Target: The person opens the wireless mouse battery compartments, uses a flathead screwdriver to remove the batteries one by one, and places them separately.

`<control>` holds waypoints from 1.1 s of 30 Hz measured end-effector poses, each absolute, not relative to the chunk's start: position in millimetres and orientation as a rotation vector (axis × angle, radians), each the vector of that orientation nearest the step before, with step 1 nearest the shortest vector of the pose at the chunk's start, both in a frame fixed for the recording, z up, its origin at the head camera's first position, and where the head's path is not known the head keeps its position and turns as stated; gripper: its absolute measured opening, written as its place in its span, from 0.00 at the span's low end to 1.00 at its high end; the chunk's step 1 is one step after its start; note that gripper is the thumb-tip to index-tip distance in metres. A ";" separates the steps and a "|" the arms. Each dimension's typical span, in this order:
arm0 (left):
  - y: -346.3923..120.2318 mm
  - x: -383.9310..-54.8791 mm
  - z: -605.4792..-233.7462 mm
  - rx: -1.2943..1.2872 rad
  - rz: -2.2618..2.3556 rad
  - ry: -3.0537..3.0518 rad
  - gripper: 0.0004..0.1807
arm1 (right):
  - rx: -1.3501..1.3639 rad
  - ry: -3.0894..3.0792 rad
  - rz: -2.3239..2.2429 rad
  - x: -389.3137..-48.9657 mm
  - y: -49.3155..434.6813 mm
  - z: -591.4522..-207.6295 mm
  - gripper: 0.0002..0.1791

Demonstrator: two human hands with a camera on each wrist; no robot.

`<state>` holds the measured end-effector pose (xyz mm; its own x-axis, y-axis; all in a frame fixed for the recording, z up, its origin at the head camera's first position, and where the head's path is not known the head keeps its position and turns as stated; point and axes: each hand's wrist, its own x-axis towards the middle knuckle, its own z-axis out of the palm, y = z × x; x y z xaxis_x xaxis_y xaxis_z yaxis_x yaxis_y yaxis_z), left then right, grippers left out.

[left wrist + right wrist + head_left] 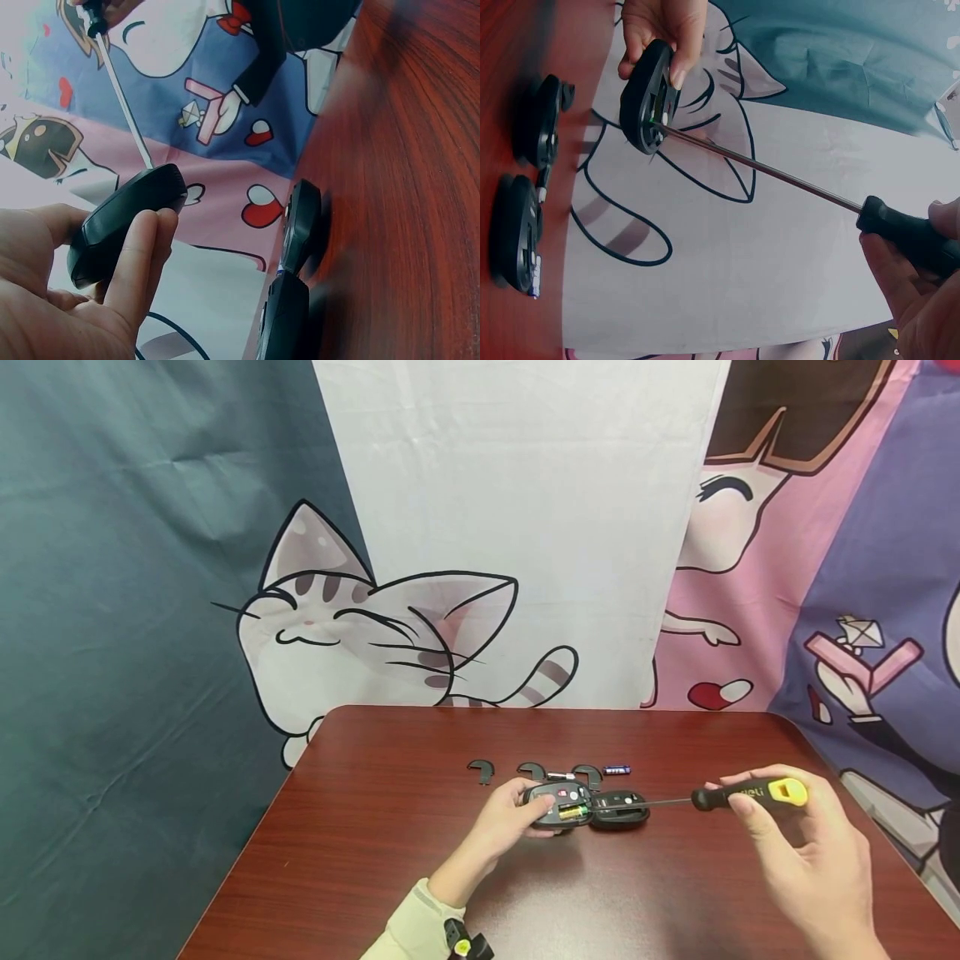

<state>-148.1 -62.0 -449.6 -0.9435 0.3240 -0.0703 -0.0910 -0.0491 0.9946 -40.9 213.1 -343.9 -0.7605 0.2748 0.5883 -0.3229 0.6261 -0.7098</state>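
My left hand [504,820] grips a black computer mouse [639,97], underside facing up and raised off the table. Its battery compartment is uncovered, with a green-and-yellow battery [572,812] inside. From the other side, my right hand [819,856] holds a screwdriver [738,795] by its black-and-yellow handle. The long metal shaft [765,169] points left, its tip right at the end of the battery compartment. Just right of the held mouse, a second black mouse [622,815] lies on the table. Another mouse [546,120] shows beside it in the right wrist view.
Behind the mice on the reddish-brown table [360,827] lie several small parts: curved black covers, one at the left [482,770], a pale battery [560,776] and a blue battery [617,770]. A printed cloth [525,468] hangs past the table's far edge.
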 end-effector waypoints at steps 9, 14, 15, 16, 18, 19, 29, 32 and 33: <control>-60.8 -147.0 -450.8 0.249 2.062 1.962 0.19 | 0.215 -2.060 1.101 -42.0 210.7 -348.4 0.29; -60.1 -146.7 -451.1 0.260 2.079 1.957 0.20 | 0.212 -2.023 1.082 -42.6 207.7 -348.8 0.28; -60.0 -146.6 -450.9 0.259 2.082 1.957 0.20 | 0.202 -2.020 1.075 -42.7 207.2 -348.7 0.28; -59.9 -146.5 -450.6 0.259 2.082 1.959 0.20 | 0.191 -2.018 1.063 -42.7 206.8 -348.6 0.28; -59.6 -146.2 -449.7 0.256 2.083 1.964 0.19 | 0.187 -2.018 1.056 -43.1 206.4 -348.0 0.28; -59.5 -146.1 -449.6 0.255 2.082 1.968 0.19 | 0.197 -2.021 1.064 -43.4 206.5 -347.6 0.28; -60.5 -144.7 -440.6 0.270 2.086 2.002 0.17 | 0.316 -2.065 1.059 -42.3 205.0 -339.3 0.30; -60.2 -144.7 -438.4 0.268 2.089 2.005 0.18 | 0.330 -2.069 1.060 -41.4 204.1 -336.5 0.31; -60.0 -144.7 -437.9 0.265 2.089 2.007 0.18 | 0.333 -2.067 1.060 -41.2 203.8 -336.0 0.30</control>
